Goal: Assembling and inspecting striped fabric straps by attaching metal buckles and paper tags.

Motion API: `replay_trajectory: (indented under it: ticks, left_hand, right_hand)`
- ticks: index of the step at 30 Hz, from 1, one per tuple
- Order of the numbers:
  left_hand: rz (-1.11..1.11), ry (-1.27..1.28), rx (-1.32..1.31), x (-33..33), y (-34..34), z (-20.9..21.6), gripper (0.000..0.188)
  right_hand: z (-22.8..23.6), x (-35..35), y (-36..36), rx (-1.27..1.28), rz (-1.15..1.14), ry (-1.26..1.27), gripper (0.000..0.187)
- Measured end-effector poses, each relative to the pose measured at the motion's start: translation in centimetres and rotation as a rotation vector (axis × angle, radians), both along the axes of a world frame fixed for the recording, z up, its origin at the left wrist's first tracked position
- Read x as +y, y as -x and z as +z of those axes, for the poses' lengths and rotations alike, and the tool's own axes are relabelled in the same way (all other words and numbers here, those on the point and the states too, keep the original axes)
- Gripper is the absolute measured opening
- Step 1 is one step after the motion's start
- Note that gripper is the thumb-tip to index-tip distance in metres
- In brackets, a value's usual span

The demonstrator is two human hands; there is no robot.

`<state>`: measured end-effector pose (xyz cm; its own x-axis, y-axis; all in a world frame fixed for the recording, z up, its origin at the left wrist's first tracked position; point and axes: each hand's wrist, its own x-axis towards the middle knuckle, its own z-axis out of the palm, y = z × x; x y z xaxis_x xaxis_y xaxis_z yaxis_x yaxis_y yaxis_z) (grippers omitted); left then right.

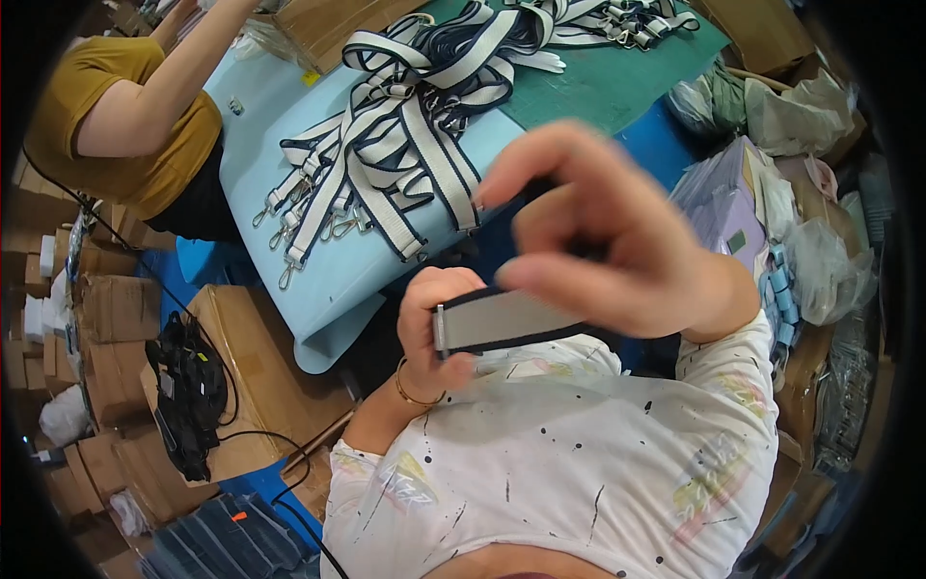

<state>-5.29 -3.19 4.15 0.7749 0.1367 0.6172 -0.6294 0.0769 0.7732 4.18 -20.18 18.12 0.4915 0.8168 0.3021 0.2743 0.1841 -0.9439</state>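
A person's left hand [422,311] grips a white strap with dark edges [506,320] by the end bearing a metal buckle [441,331], in front of the wearer's chest. The right hand [632,246], blurred, is raised over the strap with bent fingers; whether it holds anything cannot be told. Beyond, similar straps with metal clips [420,145] lie heaped on a light blue table [333,314], near a person in a mustard top [188,125].
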Motion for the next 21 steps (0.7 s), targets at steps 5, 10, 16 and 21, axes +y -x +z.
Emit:
replay_trajectory:
  ticks: [5,10,16,21]
  left_hand:
    - [-0.043,-0.016,0.146,2.0,1.2,-3.8,0.054]
    - [-0.058,-0.236,0.329,5.1,1.0,-5.6,0.050]
    - [0.088,-0.476,0.433,4.9,0.1,-2.5,0.052]
    - [0.105,-0.492,0.301,3.0,-1.2,0.7,0.072]
  right_hand:
    - [1.7,-3.0,-0.1,0.153,-0.577,-0.065,0.050]
    - [-0.5,-7.8,-2.7,0.139,-0.772,-0.381,0.043]
    - [-4.1,-7.9,-4.8,-0.559,-0.658,0.752,0.032]
    - [-8.1,-4.4,-3.3,-0.694,-0.291,0.527,0.067]
